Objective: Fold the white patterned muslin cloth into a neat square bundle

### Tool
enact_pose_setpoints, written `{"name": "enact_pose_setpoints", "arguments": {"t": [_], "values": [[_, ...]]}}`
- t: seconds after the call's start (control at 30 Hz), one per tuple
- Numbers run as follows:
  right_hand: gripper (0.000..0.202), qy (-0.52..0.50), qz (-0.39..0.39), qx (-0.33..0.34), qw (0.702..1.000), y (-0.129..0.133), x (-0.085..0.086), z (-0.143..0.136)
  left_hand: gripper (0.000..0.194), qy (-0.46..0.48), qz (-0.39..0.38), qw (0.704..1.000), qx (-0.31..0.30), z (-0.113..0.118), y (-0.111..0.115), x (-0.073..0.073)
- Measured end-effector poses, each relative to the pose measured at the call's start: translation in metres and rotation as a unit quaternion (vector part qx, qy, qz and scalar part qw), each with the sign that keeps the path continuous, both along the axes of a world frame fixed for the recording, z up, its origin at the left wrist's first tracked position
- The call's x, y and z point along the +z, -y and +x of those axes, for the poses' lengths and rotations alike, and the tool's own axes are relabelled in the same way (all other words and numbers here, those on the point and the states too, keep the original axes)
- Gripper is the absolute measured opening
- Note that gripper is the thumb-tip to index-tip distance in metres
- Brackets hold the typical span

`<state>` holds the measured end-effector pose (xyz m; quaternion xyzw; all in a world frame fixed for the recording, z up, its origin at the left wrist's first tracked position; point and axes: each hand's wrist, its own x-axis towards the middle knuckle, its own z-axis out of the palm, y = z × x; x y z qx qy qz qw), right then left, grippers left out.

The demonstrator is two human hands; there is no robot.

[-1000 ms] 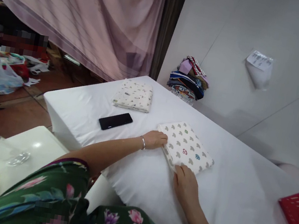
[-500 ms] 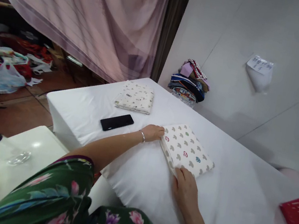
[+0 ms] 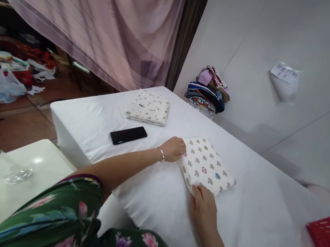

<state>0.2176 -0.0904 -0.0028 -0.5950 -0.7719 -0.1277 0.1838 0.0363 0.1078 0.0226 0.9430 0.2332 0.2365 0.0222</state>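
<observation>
A folded white cloth with grey mushroom shapes and a few coloured ones lies flat on the white-covered table. At its near left edge my left hand, with a bracelet at the wrist, is closed on the corner. My right hand pinches the near corner, thumb tucked under and hidden. Both hands rest low, at table height. Farther left lies a second folded cloth with a small scattered print, apart from my hands. Between it and my left arm is a black phone.
A red perforated basket stands at the right edge. Folded clothes are stacked against the wall behind the table. A white stool-like surface is at lower left, and a pink curtain hangs behind. Plastic bags lie on the floor.
My left hand has shifted slightly right and farther over the cloth's left corner. My right hand keeps its pinch in nearly the same place.
</observation>
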Motion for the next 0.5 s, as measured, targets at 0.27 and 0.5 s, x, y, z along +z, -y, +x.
{"name": "enact_pose_setpoints", "arguments": {"t": [0.27,0.5], "values": [[0.025,-0.027,-0.051,-0.045,0.997,-0.01,0.011,-0.001,0.035,-0.042,0.003,0.994,-0.103,0.005,0.01,-0.012],[0.019,0.009,-0.029,-0.056,0.998,-0.018,0.009,-0.005,0.022,-0.063,0.017,0.993,-0.096,0.006,0.006,-0.011]]}}
